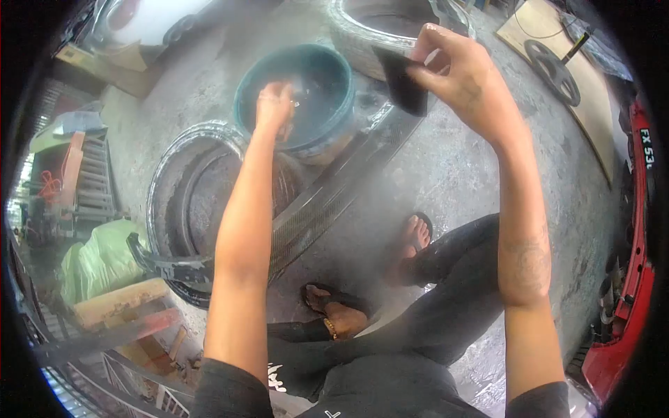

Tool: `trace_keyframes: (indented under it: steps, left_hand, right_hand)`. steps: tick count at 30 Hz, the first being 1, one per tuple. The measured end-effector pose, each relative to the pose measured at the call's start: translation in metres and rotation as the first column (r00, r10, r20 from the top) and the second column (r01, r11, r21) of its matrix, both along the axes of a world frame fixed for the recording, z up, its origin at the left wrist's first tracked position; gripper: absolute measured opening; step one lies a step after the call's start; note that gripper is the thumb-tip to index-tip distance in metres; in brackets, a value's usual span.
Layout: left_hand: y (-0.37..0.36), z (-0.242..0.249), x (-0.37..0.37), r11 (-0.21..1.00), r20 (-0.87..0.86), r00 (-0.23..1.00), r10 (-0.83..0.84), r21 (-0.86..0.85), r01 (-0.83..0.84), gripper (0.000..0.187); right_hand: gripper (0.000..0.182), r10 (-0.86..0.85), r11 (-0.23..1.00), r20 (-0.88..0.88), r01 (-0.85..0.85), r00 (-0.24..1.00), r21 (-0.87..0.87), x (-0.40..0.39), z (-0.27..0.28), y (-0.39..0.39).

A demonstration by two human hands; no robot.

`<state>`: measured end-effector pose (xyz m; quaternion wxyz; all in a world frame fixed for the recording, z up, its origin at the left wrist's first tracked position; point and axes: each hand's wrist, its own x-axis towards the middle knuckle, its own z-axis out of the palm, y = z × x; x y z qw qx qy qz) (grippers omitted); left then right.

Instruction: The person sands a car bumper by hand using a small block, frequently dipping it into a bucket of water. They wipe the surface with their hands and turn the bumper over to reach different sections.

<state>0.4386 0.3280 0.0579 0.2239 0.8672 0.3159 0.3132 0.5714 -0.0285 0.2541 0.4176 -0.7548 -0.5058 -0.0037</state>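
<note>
Over the teal bucket (pixel 348 104) of dark water, my left hand (pixel 276 108) is closed with its fingers curled downward. Whatever it may hold is hidden. Up at the right, my right hand (pixel 456 73) pinches a thin black sheet of sandpaper (pixel 408 85) between thumb and fingers. Below that sheet runs a long, glossy black car trim panel (pixel 327 198) with a woven carbon look. It lies slantwise, its upper end near the sandpaper and its lower left end beyond my left forearm.
Tyres lie under the panel (pixel 164 188) and behind the bucket (pixel 355 31). A green bag (pixel 104 258) and wooden blocks (pixel 122 301) are at left. A board (pixel 536 42) with a black wheel-shaped part (pixel 550 70) is at upper right, a red car part (pixel 627 327) at right.
</note>
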Motion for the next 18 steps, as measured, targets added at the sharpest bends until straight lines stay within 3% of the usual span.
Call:
trace_keyframes:
  steps: [1,2,3,4,6,8,10,12,13,14,15,18]
  left_hand:
    - [0.003,-0.007,0.01,0.948,-0.108,0.994,-0.029,-0.318,-0.006,0.052]
    - [0.007,-0.011,0.018,0.803,-0.204,0.975,-0.087,-0.593,-0.053,0.057]
    - [0.015,-0.027,0.026,0.862,-0.261,0.96,-0.106,-0.505,-0.043,0.055]
    - [0.041,-0.062,0.036,0.95,-0.275,0.96,-0.055,-0.31,-0.034,0.053]
    - [0.035,-0.048,0.045,0.956,-0.329,0.944,0.04,-0.263,-0.132,0.056]
    - [0.054,-0.074,0.061,0.963,-0.294,0.925,0.241,-0.045,-0.265,0.064]
    - [0.059,-0.081,0.079,0.926,-0.232,0.899,0.37,0.02,-0.376,0.072]
    - [0.084,-0.1,0.096,0.981,-0.328,0.933,0.149,-0.073,-0.182,0.073]
    - [0.093,-0.113,0.1,0.983,-0.324,0.937,0.128,-0.081,-0.162,0.073]
    - [0.099,-0.125,0.102,0.993,-0.519,0.851,-0.084,-0.111,0.03,0.073]
    - [0.092,-0.126,0.101,0.963,-0.677,0.686,-0.269,-0.176,0.203,0.073]
    - [0.071,-0.12,0.099,0.963,-0.723,0.637,-0.268,-0.19,0.19,0.069]
  right_hand:
    - [0.02,0.012,1.0,0.037,-0.013,0.999,0.024,0.007,-0.003,-0.002]
    - [0.019,0.024,0.998,0.074,-0.028,0.997,0.054,0.012,-0.004,-0.003]
    - [0.017,-0.013,0.998,0.088,0.008,0.996,0.061,0.013,-0.002,-0.003]
    - [0.017,-0.026,0.997,0.082,0.02,0.996,0.079,0.017,-0.002,-0.005]
    - [0.017,-0.027,0.999,0.028,0.027,0.999,0.027,0.024,-0.007,-0.01]
    - [0.015,-0.057,0.998,0.075,0.056,0.996,0.019,0.027,-0.014,-0.013]
    - [0.015,-0.019,0.998,0.112,0.011,0.993,0.068,0.031,-0.019,-0.014]
    - [0.021,-0.036,0.999,0.098,0.035,0.995,0.009,0.035,-0.021,-0.015]
    - [0.021,-0.035,0.999,0.068,0.035,0.997,0.001,0.036,-0.021,-0.014]
    - [0.02,-0.03,0.999,0.037,0.031,0.999,-0.009,0.035,-0.02,-0.013]
    - [0.019,-0.038,0.999,0.037,0.038,0.999,0.012,0.033,-0.019,-0.012]
    - [0.018,0.012,0.997,-0.082,-0.006,0.997,0.071,0.033,-0.022,-0.006]
